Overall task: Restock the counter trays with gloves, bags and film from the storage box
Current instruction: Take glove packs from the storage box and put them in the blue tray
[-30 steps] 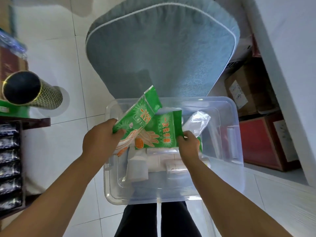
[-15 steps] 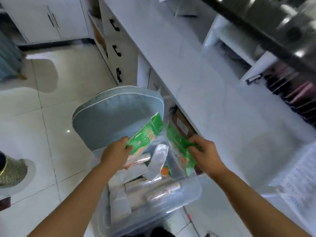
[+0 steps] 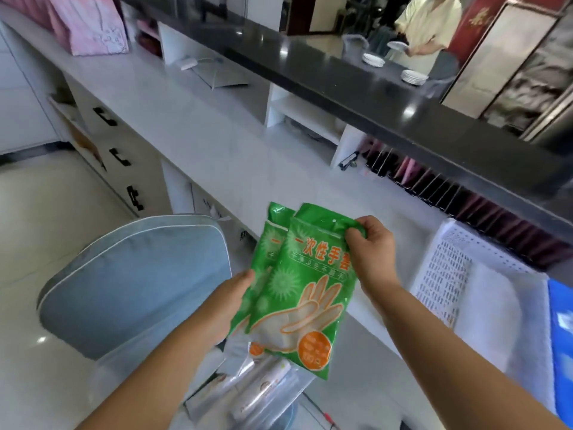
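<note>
Two green packs of disposable gloves overlap in front of me above the counter's edge. My right hand (image 3: 370, 248) pinches the top corner of the front glove pack (image 3: 305, 293). The rear glove pack (image 3: 273, 240) lies behind it, with my left hand (image 3: 228, 301) holding both from the back at their left side. Below them is the clear storage box (image 3: 214, 408), showing rolls of film (image 3: 257, 389) and a clear bag (image 3: 238, 356). A white perforated tray (image 3: 440, 274) stands on the white counter (image 3: 217, 144) to the right.
A blue-grey cushioned chair (image 3: 133, 283) stands left of the box. Behind the counter runs a black raised ledge (image 3: 356, 97), with dark slotted holders (image 3: 465, 197) under it. A pink bag (image 3: 90, 23) sits at the far left. A blue item (image 3: 561, 336) lies at the right edge. A person (image 3: 428, 23) stands beyond.
Both hands have lifted the two glove packs out of the box and brought them together, overlapped. My view has swung up from the box to the counter and tray.
</note>
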Motion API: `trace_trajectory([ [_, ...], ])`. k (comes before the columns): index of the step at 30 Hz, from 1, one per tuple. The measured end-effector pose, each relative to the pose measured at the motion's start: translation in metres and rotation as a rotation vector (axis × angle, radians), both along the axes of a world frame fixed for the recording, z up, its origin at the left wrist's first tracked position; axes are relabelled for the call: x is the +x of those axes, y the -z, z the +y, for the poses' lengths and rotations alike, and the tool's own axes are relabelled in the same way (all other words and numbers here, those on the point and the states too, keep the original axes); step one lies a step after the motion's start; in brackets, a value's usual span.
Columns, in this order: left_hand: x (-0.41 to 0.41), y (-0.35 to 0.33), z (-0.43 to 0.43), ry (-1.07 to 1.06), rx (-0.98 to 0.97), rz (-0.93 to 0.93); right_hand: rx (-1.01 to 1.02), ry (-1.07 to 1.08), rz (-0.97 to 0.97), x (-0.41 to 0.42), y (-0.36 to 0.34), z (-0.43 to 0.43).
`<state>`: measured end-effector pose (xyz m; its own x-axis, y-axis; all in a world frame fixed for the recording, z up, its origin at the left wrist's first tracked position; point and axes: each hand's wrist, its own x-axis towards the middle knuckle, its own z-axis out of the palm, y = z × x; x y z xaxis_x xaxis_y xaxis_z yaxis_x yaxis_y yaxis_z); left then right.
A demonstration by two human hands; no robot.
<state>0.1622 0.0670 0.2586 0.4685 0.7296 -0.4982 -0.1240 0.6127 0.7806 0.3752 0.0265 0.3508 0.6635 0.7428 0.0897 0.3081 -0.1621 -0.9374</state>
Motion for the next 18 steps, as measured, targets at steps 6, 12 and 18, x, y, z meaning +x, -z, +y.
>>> trace_trajectory([
  [6, 0.059, -0.021, -0.031, 0.308, 0.179, -0.039, 0.002, 0.163, -0.035, 0.042, -0.001, -0.031],
  [12, 0.131, -0.043, -0.060, 0.255, 0.353, 0.066, 0.094, 0.315, -0.052, 0.101, -0.015, -0.087],
  [18, 0.220, -0.067, -0.104, 0.204, 0.348, -0.069, 0.024, 0.243, 0.131, 0.154, -0.012, -0.180],
])
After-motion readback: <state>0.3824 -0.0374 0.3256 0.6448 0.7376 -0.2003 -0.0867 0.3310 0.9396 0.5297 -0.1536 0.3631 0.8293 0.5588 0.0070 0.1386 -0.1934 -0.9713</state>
